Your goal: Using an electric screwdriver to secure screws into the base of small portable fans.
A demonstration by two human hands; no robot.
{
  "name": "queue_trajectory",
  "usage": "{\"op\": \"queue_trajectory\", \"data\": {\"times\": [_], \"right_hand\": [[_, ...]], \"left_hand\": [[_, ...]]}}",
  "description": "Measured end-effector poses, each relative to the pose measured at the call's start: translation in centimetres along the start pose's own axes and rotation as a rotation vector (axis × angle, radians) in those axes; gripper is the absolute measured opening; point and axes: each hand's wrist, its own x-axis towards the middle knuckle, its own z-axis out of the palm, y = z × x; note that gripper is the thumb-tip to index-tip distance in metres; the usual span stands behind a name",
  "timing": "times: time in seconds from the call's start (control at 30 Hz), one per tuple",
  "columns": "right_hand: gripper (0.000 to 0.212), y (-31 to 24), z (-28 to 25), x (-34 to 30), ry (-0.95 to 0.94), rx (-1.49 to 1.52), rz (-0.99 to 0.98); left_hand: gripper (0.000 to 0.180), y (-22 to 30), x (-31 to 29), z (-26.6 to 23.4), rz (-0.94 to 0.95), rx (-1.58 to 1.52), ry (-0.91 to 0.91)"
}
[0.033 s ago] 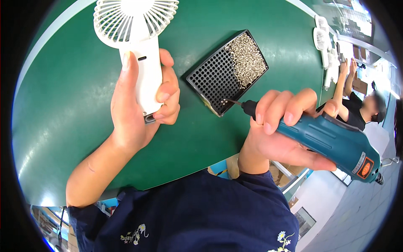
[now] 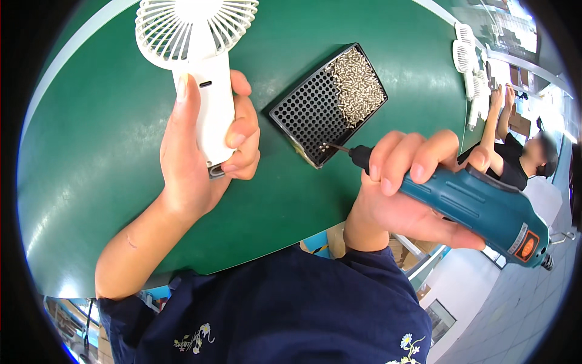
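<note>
My left hand [image 2: 197, 142] is closed round the handle of a white handheld fan [image 2: 211, 112], its round grille up at the far edge of the picture. In my right hand [image 2: 409, 182] is a teal electric screwdriver [image 2: 479, 203], its thin bit pointing left. The bit's tip is at the near corner of a black screw tray [image 2: 303, 112], beside a few screws standing in the holes there. Loose silvery screws [image 2: 359, 88] lie heaped over the tray's right part. Whether the tip touches a screw, I cannot tell.
The tray rests on a green table [image 2: 291, 212]. More white fans [image 2: 467, 67] lie along the table's far right edge. Beyond them a co-worker in black [image 2: 515, 161] holds both arms out over the work surface.
The screwdriver's rear end has dipped very slightly, with its bit still at the tray's near corner. My left hand and the fan have stayed where they were.
</note>
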Motion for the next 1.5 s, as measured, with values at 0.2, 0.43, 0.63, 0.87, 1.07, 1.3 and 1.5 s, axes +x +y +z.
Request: {"op": "queue_trajectory", "data": {"times": [0.2, 0.43, 0.63, 0.87, 1.07, 1.3, 1.5], "right_hand": [[0.071, -0.3, 0.7, 0.2, 0.048, -0.018, -0.039], [0.060, -2.2, 2.5, 3.0, 0.162, 0.211, -0.106], [0.065, -1.6, 2.6, 3.6, 0.140, 0.339, -0.045], [0.074, 0.1, 3.3, 3.6, 0.296, 0.371, -0.023], [0.069, -0.9, 3.1, 2.8, 0.350, 0.298, -0.045], [0.067, -1.0, 1.1, 1.9, 0.362, 0.315, 0.102], [0.071, -0.7, 2.5, 3.5, 0.238, 0.408, 0.300]], "left_hand": [[0.027, -0.5, -0.3, 0.2, 0.043, 0.185, 0.004], [0.048, -1.3, 0.0, 0.1, 0.031, 0.344, -0.246], [0.041, -0.8, -0.2, 0.6, -0.087, 0.222, -0.233], [0.039, 0.1, -0.2, 0.8, -0.150, 0.237, -0.122], [0.037, -1.6, 0.1, 0.8, 0.019, 0.375, -0.245], [0.032, -1.9, -0.3, 1.0, -0.077, 0.351, -0.284], [0.028, -0.8, -0.6, 1.3, -0.154, 0.554, -0.254]]}}
